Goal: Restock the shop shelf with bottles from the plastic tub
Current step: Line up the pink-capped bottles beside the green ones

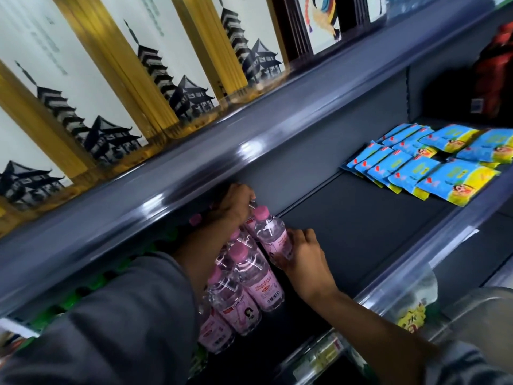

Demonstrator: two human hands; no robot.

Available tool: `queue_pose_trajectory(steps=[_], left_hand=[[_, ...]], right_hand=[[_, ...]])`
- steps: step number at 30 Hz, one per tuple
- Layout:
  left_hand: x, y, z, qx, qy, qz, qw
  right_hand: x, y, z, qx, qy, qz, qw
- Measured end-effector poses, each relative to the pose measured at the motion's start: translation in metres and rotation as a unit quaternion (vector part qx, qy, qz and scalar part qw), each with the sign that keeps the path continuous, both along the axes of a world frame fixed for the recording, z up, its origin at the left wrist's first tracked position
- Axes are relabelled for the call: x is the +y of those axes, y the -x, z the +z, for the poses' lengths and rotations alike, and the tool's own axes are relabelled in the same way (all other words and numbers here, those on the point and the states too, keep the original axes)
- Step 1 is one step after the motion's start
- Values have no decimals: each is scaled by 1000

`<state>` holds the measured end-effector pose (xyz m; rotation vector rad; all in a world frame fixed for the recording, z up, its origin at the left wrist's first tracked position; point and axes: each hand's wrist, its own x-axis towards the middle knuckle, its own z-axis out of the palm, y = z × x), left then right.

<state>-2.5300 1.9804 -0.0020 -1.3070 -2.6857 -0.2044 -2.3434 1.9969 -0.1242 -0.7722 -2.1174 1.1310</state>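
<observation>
Tucking a pink-capped bottle (pixel 273 236) beside the row of pink bottles (pixel 244 284), right hand (pixel 304 258) wrapped round it, left hand (pixel 236 204) pinching another's cap, shelf (pixel 361 226) mostly bare.

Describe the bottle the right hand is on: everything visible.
The bottle is small, of clear plastic, with a pink cap and a pale pink label round its lower body; its contents look clear. It stands on the dark shelf at the far end of the row of pink-capped bottles, touching its neighbour. It leans in the picture, as the whole view does. The right hand grips its lower body; the left hand is at the bottle tops just behind it.
</observation>
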Motion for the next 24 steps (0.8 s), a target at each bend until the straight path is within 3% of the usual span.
queue_pose_trajectory(steps=[10,16,19,24], left_hand=[[-1,17,0,-6,-41,-39,998],[-3,19,6,-54,-82,-49,994],[-6,17,13,-33,-128,-52,990],[-22,-1,14,6,-118,-87,989]], right_hand=[[3,32,4,32,22,8,999],[3,42,-4,17,2,7,1000],[3,51,-1,0,-19,3,1000],[4,59,3,-11,-21,0,1000]])
